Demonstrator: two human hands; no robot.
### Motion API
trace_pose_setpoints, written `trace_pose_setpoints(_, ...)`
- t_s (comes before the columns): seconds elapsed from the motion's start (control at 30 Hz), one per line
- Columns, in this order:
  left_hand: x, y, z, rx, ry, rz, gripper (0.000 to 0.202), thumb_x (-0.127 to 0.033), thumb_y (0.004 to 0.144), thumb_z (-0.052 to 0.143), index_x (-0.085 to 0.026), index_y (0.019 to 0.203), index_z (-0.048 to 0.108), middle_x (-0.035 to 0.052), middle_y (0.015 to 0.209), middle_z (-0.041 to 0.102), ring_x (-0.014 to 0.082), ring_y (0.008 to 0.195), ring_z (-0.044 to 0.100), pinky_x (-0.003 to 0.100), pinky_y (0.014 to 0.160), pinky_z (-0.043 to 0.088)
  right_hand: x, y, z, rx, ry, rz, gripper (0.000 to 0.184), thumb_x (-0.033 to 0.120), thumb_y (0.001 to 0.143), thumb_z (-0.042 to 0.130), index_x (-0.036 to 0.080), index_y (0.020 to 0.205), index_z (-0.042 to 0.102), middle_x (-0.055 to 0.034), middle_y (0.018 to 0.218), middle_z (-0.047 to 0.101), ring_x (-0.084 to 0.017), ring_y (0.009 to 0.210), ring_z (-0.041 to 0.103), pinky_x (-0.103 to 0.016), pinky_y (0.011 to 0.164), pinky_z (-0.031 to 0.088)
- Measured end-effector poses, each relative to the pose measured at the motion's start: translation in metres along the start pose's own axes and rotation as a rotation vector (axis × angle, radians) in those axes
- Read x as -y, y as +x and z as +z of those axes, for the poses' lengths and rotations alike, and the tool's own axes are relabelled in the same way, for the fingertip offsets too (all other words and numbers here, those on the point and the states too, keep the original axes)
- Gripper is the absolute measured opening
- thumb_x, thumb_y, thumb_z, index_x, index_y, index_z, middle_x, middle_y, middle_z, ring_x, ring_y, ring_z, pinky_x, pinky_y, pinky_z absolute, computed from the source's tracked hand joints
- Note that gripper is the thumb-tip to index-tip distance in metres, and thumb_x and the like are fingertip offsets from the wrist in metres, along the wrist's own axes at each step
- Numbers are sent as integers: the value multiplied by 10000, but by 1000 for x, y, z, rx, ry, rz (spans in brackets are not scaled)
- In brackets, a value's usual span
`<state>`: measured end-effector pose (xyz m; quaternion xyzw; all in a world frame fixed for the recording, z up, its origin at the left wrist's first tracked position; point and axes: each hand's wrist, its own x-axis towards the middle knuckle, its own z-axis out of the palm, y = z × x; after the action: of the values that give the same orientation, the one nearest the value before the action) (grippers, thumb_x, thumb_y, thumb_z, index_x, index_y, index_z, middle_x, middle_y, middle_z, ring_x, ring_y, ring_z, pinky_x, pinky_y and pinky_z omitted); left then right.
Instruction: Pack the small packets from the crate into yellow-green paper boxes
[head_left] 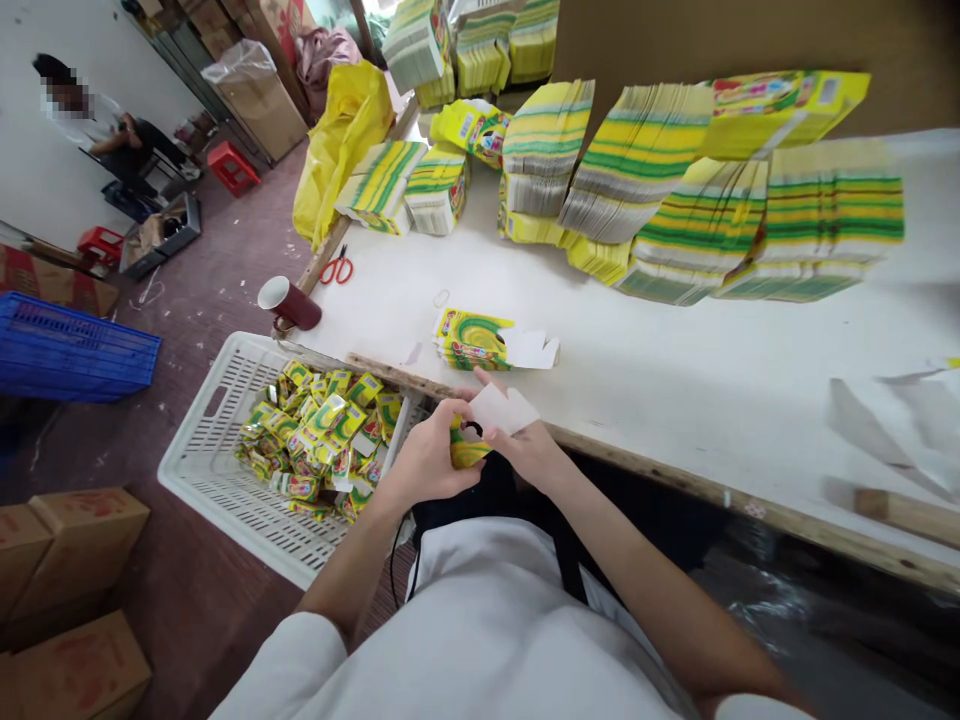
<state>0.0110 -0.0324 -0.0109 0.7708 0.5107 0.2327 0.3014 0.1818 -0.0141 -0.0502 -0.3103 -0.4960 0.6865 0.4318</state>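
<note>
Between my two hands, just over the table's front edge, is a yellow-green cardboard box (pixel 469 455) with its white flap raised. My left hand (pixel 431 455) wraps round the box from the left side. On the right, my right hand (pixel 529 450) has its fingers closed at the white flap. Part of the box is hidden behind my fingers. Just beyond my hands, a small stack of flat printed cartons (pixel 474 340) lies on the white tabletop, white flaps pointing right. Left of my hands, a white plastic basket (pixel 217 480) holds many small yellow-green boxes (pixel 322 420).
Bundles of flat cartons (pixel 645 150) line the table's back. Red-handled scissors (pixel 337 268) and a maroon mug (pixel 292 303) are at the left end, near a yellow bag (pixel 337 130). A blue crate (pixel 75 345) and cardboard boxes (pixel 82 540) stand on the floor. A person (pixel 112 130) sits far left.
</note>
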Motion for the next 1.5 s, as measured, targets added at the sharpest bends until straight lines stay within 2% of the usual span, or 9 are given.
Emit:
trace_pose_setpoints(0.2, 13, 4, 10, -166, 2, 57, 910, -230, 683, 775, -198, 1425, 251, 169, 1311, 506, 298, 1192, 591, 437, 959, 510, 11, -3, -3, -4, -594, -290, 565, 75, 928, 482, 316, 1432, 565, -73, 1558, 492, -248, 1426, 491, -473, 1170, 430)
trace_pose_setpoints(0.33, 12, 3, 9, -190, 64, -84, 653, -316, 739, 795, -201, 1284, 454, 117, 1198, 606, 273, 1091, 633, 422, 929, 522, 14, -1, -16, -141, -650, -296, 607, 172, 928, 598, 286, 1509, 466, -116, 1586, 445, -287, 1467, 430, -493, 1161, 437)
trace_pose_setpoints(0.67, 5, 14, -26, -186, 20, 7, 580, -439, 676, 864, -219, 1160, 632, 86, 1082, 723, 263, 996, 697, 380, 889, 536, 35, -2, -45, 145, -777, -275, 313, 219, 917, 657, 296, 1212, 725, -103, 1534, 510, -286, 1331, 587, -469, 1082, 515)
trace_pose_setpoints(0.8, -2, 17, -19, -262, 107, 31, 559, -435, 712, 838, -226, 1179, 612, 77, 1064, 705, 257, 993, 676, 376, 880, 531, 27, 1, -28, -102, -653, -301, 276, 225, 887, 686, 244, 1161, 703, -126, 1439, 591, -306, 1382, 533, -506, 1110, 480)
trace_pose_setpoints(0.9, -1, 12, -17, -254, 112, 22, 545, -426, 747, 814, -228, 1206, 598, 84, 1105, 692, 256, 1038, 662, 371, 901, 523, 20, 1, -13, -184, -588, -239, 541, 259, 881, 692, 224, 1389, 508, -167, 1479, 540, -312, 1388, 521, -524, 1106, 478)
trace_pose_setpoints(1.03, 27, -11, -46, -279, 176, -116, 590, -461, 727, 820, -230, 1223, 601, 99, 1112, 694, 282, 1018, 663, 410, 908, 516, 24, 10, -17, -113, -599, -227, 781, 335, 851, 736, 258, 1518, 338, -164, 1506, 505, -300, 1205, 651, -490, 1012, 549)
trace_pose_setpoints(1.23, 71, -45, -104, -481, 538, -478, 842, -547, 615, 853, -165, 1305, 561, 205, 1360, 584, 442, 1340, 461, 630, 1138, 283, 18, 56, -42, -369, -1080, -237, 571, 210, 891, 619, 154, 1440, 475, -191, 1206, 659, -374, 1134, 604, -566, 995, 485)
trace_pose_setpoints(1.4, 56, -27, -62, -293, -24, -371, 566, -516, 759, 764, -203, 1211, 633, 133, 1208, 701, 317, 1180, 633, 518, 1073, 427, 13, 69, -42, -358, -1256, -179, 464, 148, 868, 583, 112, 1328, 548, -203, 1082, 673, -382, 1009, 591, -561, 918, 473)
trace_pose_setpoints(1.5, 40, -1, -18, -236, -466, -295, 716, -507, 678, 846, -231, 1281, 575, 129, 1253, 681, 282, 1186, 643, 447, 1021, 488, 26, 52, -34, -333, -1169, -232, 545, 138, 820, 641, 121, 1349, 509, -167, 1063, 653, -365, 1014, 580, -541, 941, 465)
